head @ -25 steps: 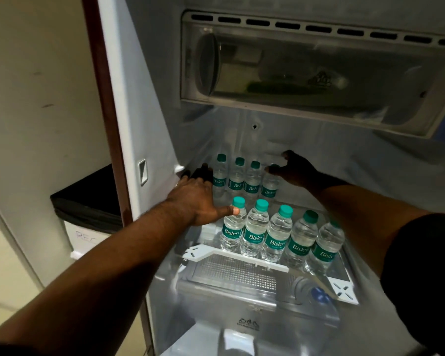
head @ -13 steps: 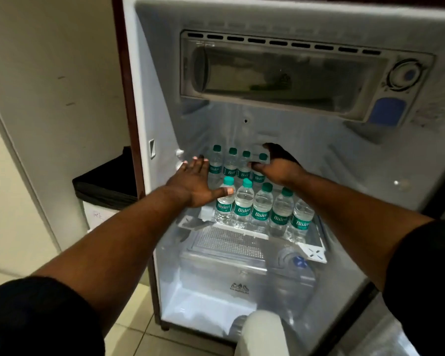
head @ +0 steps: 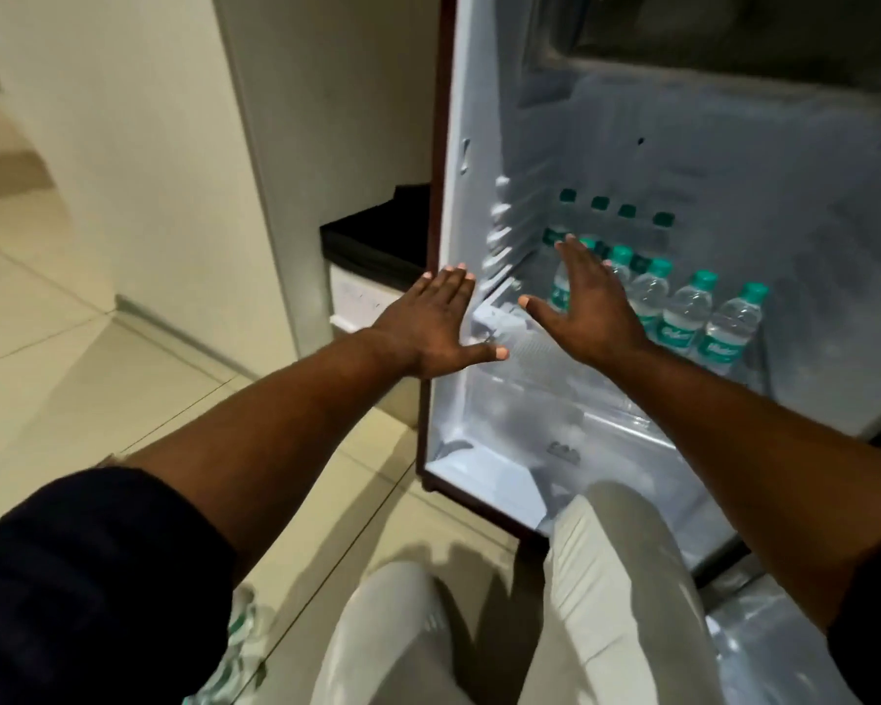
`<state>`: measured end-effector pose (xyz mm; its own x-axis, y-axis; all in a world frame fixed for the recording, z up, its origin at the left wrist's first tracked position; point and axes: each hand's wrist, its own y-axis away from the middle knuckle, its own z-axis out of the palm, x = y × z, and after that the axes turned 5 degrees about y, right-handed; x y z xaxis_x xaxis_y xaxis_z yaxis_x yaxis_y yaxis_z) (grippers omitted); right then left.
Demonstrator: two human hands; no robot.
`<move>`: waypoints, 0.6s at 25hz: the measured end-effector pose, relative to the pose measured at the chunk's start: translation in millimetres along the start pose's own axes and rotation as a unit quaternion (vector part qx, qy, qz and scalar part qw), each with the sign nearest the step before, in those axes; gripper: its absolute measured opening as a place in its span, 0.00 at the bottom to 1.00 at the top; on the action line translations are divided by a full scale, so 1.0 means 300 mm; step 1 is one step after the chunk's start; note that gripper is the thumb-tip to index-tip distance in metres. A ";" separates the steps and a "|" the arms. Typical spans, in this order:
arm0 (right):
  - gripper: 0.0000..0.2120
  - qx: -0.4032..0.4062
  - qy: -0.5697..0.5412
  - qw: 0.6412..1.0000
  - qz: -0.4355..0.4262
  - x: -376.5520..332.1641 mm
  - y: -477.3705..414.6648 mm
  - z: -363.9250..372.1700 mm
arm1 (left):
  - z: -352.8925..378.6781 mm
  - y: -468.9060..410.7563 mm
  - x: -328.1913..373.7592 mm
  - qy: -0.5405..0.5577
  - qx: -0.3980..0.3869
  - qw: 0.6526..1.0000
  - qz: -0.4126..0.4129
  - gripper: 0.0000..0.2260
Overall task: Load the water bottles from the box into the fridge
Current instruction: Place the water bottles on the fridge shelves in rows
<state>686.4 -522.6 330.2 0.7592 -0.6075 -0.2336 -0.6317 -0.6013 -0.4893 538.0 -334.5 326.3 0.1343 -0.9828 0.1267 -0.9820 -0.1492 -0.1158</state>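
You had both hands empty in front of the open fridge (head: 682, 145). On the left hand (head: 436, 325) the fingers (head: 453, 284) were straight and spread, released, holding nothing, just outside the fridge's left edge. On the right hand (head: 593, 310) the fingers (head: 573, 256) were likewise flat and released, reaching into the opening.

The water bottles (head: 682, 318) stood upright on the shelf (head: 499, 323) in two rows, five in front and four green caps showing behind. They lay beyond and to the right of your right hand. Its fingertips crossed in front of the leftmost front bottle, and the blur made it impossible to tell whether they touched it. Your left hand was well apart from every bottle.

By my judgement the step was going for the next bottles, and the box was not in view. To do it well, you needed to draw the right hand out level, clear of the front caps, since a brush there could have toppled the row. Room for more seemed to be at the right end of the back row, so each new bottle was best carried in over the front row by its body and set down upright.
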 end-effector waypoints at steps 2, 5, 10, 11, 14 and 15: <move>0.42 -0.005 -0.010 1.000 -0.021 -0.047 0.061 0.065 | 0.038 0.077 -0.028 0.002 -0.006 1.000 -0.002 0.54; 0.41 -0.028 -0.050 0.997 -0.055 -0.139 0.157 0.193 | 0.105 0.223 -0.092 0.003 -0.019 1.000 -0.022 0.54; 0.42 -0.111 -0.069 0.988 -0.086 -0.250 0.336 0.383 | 0.243 0.453 -0.182 0.005 -0.049 0.996 -0.079 0.53; 0.42 -0.126 -0.076 0.985 -0.094 -0.272 0.370 0.417 | 0.267 0.499 -0.201 0.008 -0.054 0.994 -0.095 0.52; 0.43 -0.186 -0.097 0.971 -0.116 -0.334 0.469 0.507 | 0.340 0.633 -0.249 0.018 -0.080 0.987 -0.142 0.52; 0.43 -0.202 -0.105 0.965 -0.128 -0.355 0.499 0.532 | 0.363 0.678 -0.261 0.024 -0.088 0.984 -0.155 0.52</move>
<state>536.0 -465.0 147.8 0.8868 -0.3193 -0.3339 -0.3969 -0.8966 -0.1966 342.2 -299.7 185.4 0.4289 -0.8860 0.1761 -0.9031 -0.4157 0.1078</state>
